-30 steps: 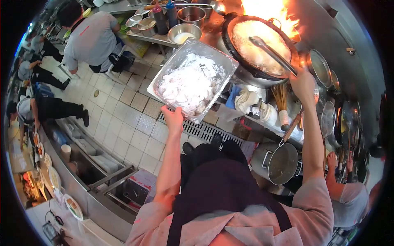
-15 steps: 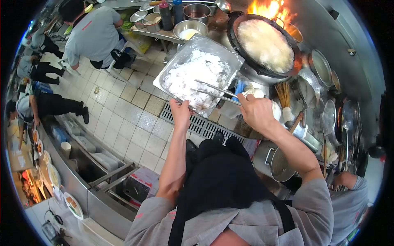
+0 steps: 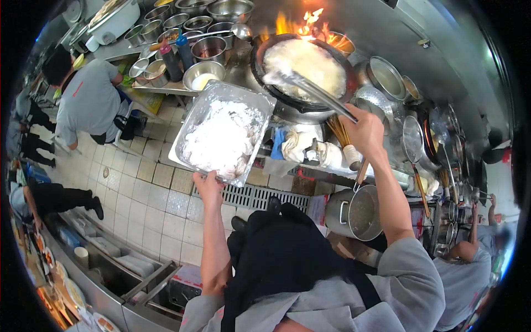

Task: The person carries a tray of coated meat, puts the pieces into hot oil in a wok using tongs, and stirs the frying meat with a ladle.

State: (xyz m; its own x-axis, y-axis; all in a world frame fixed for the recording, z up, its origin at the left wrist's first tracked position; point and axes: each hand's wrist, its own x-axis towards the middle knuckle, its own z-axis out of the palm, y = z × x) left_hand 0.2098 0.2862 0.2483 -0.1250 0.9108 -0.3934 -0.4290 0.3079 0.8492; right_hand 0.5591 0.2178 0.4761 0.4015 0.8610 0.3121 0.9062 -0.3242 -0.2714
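Note:
My left hand (image 3: 208, 188) grips the near rim of a rectangular metal pan (image 3: 260, 122), held tilted over the floor beside the stove counter. Inside the pan lies a heap of white powder (image 3: 218, 135) with lumpy coated pieces in it. Metal tongs (image 3: 326, 99) are in my closed right hand (image 3: 365, 130). They reach over the near left part of a black wok (image 3: 263, 72) full of pale, foaming liquid (image 3: 307, 63). A whitish piece seems to be at the tong tips, but motion blurs it.
Flames (image 3: 310, 22) rise behind the wok. Sauce bottles (image 3: 171, 62), a bowl (image 3: 203, 76) and several metal pots stand on the counter. A bamboo brush (image 3: 343, 138) and a stockpot (image 3: 354, 213) are at right. One co-worker (image 3: 91, 99) stands at left, others farther off.
My right hand has lifted the tongs out of the powder pan and brought them over the wok. The view has turned, so the pan now appears farther left.

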